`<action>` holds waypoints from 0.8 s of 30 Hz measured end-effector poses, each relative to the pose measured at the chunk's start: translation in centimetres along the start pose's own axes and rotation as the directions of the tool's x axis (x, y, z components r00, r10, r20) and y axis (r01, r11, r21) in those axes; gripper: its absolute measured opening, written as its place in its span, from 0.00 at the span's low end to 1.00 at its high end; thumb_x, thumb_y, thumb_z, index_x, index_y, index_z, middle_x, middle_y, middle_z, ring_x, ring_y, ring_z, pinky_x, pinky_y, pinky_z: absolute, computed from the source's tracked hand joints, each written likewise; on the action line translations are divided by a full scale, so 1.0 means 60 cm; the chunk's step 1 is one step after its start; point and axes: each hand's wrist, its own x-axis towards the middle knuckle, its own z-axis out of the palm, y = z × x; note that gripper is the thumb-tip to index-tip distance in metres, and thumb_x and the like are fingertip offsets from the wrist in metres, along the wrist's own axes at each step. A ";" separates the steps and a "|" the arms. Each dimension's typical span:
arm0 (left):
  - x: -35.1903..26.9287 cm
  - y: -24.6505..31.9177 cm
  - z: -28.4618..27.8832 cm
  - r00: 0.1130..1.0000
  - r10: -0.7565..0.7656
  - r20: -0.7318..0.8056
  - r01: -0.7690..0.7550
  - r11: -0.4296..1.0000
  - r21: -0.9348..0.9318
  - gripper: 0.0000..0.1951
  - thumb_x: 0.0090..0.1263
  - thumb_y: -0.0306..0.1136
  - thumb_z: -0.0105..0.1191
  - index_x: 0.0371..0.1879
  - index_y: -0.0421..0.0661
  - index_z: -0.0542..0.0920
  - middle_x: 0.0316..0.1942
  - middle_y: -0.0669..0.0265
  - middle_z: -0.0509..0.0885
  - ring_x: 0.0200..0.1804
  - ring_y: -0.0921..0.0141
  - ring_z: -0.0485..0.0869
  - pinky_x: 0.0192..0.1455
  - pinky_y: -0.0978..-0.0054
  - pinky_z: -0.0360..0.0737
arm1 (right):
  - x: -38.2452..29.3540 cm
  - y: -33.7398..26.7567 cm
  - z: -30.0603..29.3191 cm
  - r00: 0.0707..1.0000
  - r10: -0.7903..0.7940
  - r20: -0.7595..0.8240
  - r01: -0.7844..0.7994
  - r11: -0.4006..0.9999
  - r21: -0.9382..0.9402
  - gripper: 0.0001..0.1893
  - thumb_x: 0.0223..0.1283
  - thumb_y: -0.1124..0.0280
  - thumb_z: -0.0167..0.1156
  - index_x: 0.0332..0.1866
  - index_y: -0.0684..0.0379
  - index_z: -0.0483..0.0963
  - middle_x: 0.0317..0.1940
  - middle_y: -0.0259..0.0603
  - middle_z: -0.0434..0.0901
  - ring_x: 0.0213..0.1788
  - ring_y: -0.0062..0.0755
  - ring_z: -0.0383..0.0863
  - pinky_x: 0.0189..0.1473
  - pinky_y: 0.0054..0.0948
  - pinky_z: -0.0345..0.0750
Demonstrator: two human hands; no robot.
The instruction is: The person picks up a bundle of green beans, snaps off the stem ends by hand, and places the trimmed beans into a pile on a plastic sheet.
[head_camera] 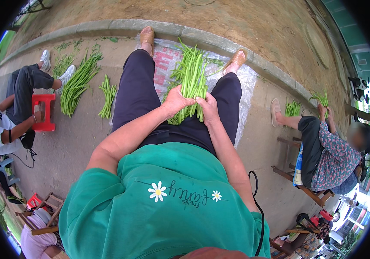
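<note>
Between my knees, both hands are on a bundle of long green vegetable stems. My left hand wraps the bundle from the left, its thumb across the stems. My right hand grips the right side, with its thumb and fingertips close to my left thumb. The cut-looking lower ends of the stems hang below my hands, above my lap. More stems lie loosely fanned beyond the bundle, over a plastic sheet with red print. Where the held stems part from those beneath is hard to tell.
A concrete kerb runs beyond my feet. To the left lie a large stem pile and a small bunch, near a person on a red plastic stool. At right, a seated person holds stems. A black cable hangs by my right arm.
</note>
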 end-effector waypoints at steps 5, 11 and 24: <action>0.001 -0.002 -0.006 0.994 -0.017 0.113 0.021 0.999 -0.037 0.17 0.54 0.17 0.61 0.44 0.41 0.75 0.35 0.66 0.82 0.34 0.75 0.80 0.37 0.76 0.79 | -0.002 -0.005 -0.006 0.997 0.059 0.055 -0.060 0.998 0.003 0.12 0.57 0.73 0.54 0.45 0.65 0.72 0.35 0.34 0.78 0.34 0.20 0.76 0.37 0.22 0.74; -0.003 -0.001 -0.018 0.977 -0.105 0.188 0.139 0.975 -0.176 0.15 0.57 0.18 0.58 0.43 0.41 0.75 0.33 0.65 0.81 0.31 0.74 0.80 0.36 0.77 0.79 | -0.003 -0.008 0.000 0.997 0.070 0.045 -0.072 0.997 0.038 0.09 0.57 0.75 0.54 0.43 0.65 0.72 0.30 0.36 0.77 0.29 0.22 0.76 0.33 0.22 0.74; 0.012 -0.001 -0.054 0.979 -0.175 0.102 0.201 0.902 -0.382 0.15 0.55 0.18 0.59 0.42 0.43 0.74 0.32 0.64 0.80 0.30 0.72 0.80 0.33 0.75 0.79 | -0.003 -0.017 -0.012 0.985 0.086 -0.152 -0.046 0.967 0.249 0.06 0.58 0.78 0.52 0.39 0.64 0.70 0.30 0.38 0.75 0.28 0.24 0.76 0.29 0.23 0.78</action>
